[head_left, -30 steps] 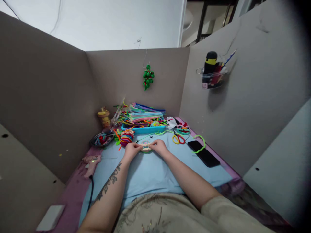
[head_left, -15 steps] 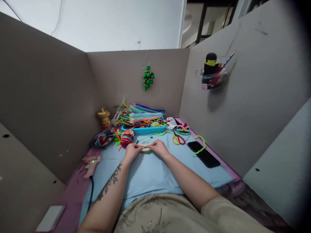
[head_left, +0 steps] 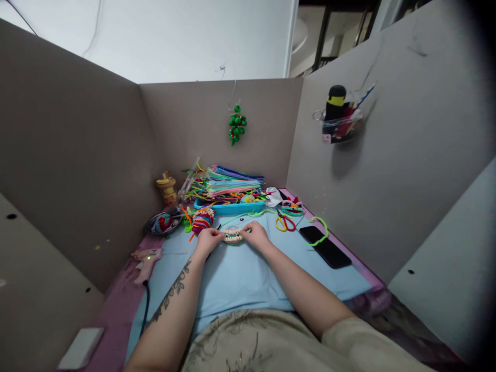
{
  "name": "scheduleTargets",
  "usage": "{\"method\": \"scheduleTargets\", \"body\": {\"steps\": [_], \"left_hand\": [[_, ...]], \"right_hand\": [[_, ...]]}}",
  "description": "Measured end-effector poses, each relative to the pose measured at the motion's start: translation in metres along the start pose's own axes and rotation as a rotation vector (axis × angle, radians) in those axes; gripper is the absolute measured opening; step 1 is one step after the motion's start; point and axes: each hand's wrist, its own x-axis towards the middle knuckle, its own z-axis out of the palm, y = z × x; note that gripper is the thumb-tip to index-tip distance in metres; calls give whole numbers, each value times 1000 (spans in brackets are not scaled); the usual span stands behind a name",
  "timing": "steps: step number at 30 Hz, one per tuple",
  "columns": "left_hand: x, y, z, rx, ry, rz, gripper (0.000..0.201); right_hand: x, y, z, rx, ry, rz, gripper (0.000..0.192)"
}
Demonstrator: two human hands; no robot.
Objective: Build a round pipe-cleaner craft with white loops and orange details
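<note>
Both hands meet over the middle of the blue cloth (head_left: pixel 240 279). Between them is a small rounded craft piece (head_left: pixel 233 236), cream with teal and green parts and two dark eye-like dots. My left hand (head_left: pixel 209 241) pinches its left edge with thumb and fingertips. At the opposite edge, my right hand (head_left: pixel 256 235) grips it in the same way. A striped multicoloured fuzzy piece (head_left: pixel 202 221) lies just beyond my left hand. Red-and-yellow-handled scissors (head_left: pixel 285 222) rest to the right of my right hand.
At the back, a blue tray (head_left: pixel 232 208) bears a heap of pipe cleaners (head_left: pixel 236 181). A pink glue gun (head_left: pixel 147 263) with a black cord lies left, near a dark bowl (head_left: pixel 164 223). A phone (head_left: pixel 325 248) lies right under a green pipe cleaner loop (head_left: pixel 324 233). Partition walls enclose the table.
My fingers have moved slightly outward to the edges of the craft piece, so more of its face and the dark dots show. Everything else is unchanged.
</note>
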Motion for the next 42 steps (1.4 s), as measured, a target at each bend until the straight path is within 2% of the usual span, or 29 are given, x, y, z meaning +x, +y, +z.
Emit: {"method": "scheduleTargets", "body": {"steps": [8,33,42], "left_hand": [[3,-3,9,46,-15,47,26],[1,2,13,90,27,53,23],[-1,6,14,98,48,31,24]], "right_hand": [[-6,-6,11,-30,16,6,15],[-5,-4,12,-12,-10,34,10],[-5,-4,12,-7,-21,75,14]]}}
